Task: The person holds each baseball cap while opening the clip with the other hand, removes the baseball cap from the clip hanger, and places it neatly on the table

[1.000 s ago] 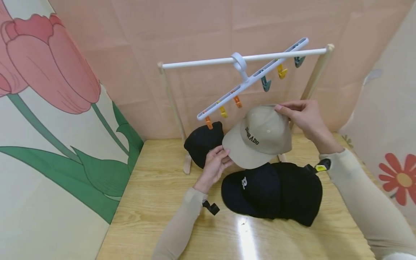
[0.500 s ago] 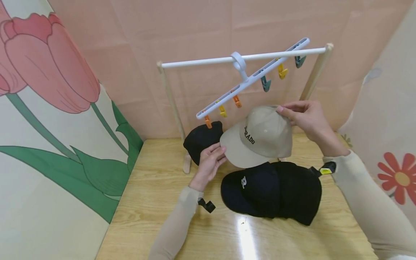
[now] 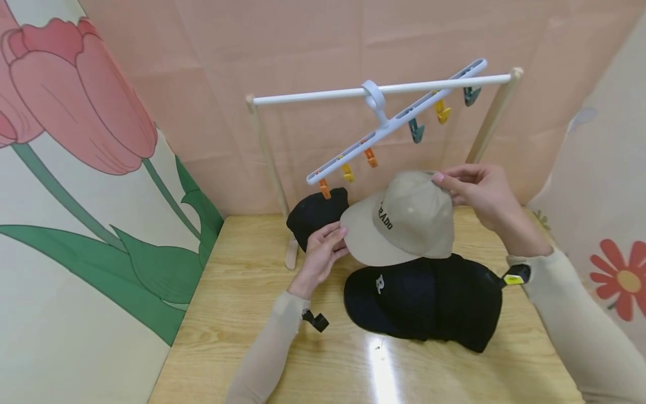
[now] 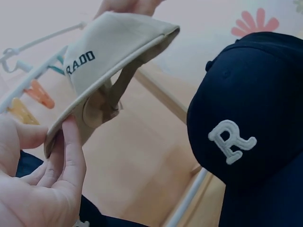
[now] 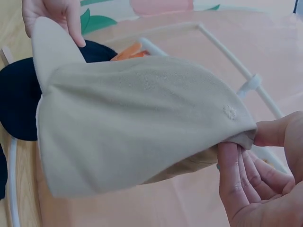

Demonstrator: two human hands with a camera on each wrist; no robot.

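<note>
A beige baseball cap [image 3: 414,216] with dark lettering is held up between both hands, under the hanger's clips. My left hand [image 3: 323,252] pinches the edge of its brim, thumb on top and fingers beneath, as the left wrist view shows. At the cap's other end my right hand [image 3: 487,193] pinches the fabric between thumb and fingers; the right wrist view shows this fold [image 5: 244,137] closely. Above hangs a pale blue clip hanger [image 3: 383,129] with orange, yellow and dark green clips, hooked over the white bar [image 3: 313,97] of a rack.
On the wooden table [image 3: 242,336] a navy cap with a white R [image 3: 391,303] lies against a black cap [image 3: 469,303], in front of the rack. Another black cap [image 3: 315,216] sits below the hanger's left end. A peach backdrop [image 3: 227,50] stands behind.
The beige cap has come slightly down and turned, so less of its lettering shows. My left hand has shifted a little left with the brim; both hands keep their pinch.
</note>
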